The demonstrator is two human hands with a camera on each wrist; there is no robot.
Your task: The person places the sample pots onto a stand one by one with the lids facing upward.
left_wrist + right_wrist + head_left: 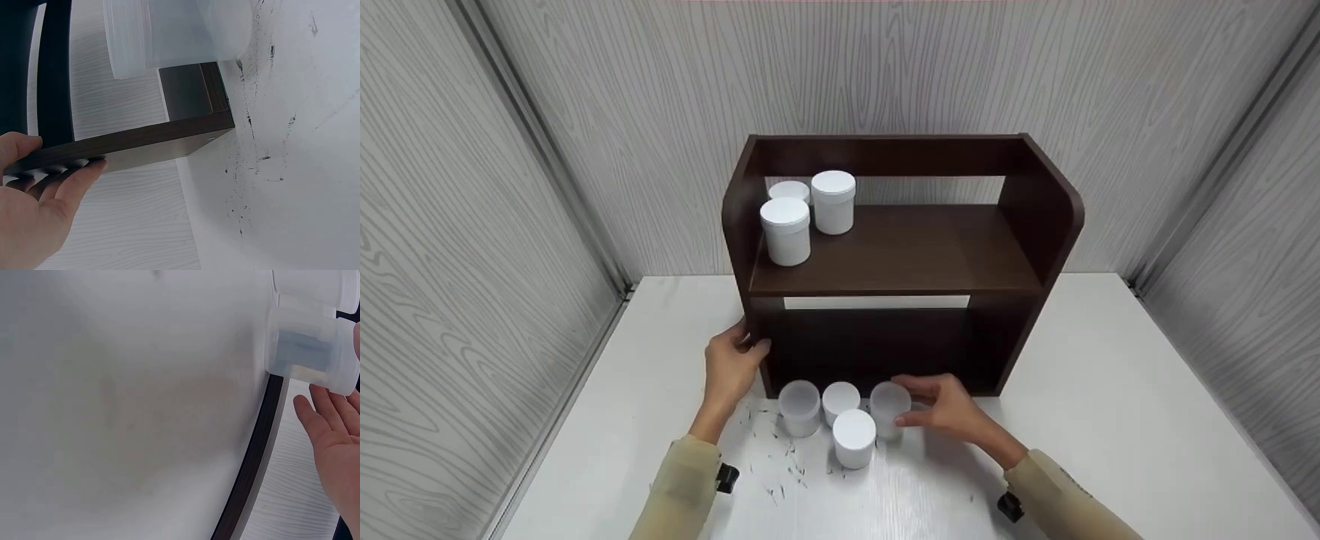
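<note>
My left hand [730,367] grips the left side panel of a dark brown two-tier shelf [885,259], thumb on the inner face and fingers on the outer face in the left wrist view. At the shelf's lower front, my right hand [949,409] holds a translucent plastic jar [889,409] between thumb and fingers. This jar [304,349] stands upright on the table. To its left are a white lidded jar [841,401], another white lidded jar [854,439] nearer the front, and a second translucent jar [799,409], also seen in the left wrist view [180,34].
Three white lidded jars stand at the left of the upper tier, one in front [786,232], one at the back [834,202] and one partly hidden [790,190]. Dark scuffs mark the white table [660,330]. Grey wood-grain panels [885,67] enclose the table.
</note>
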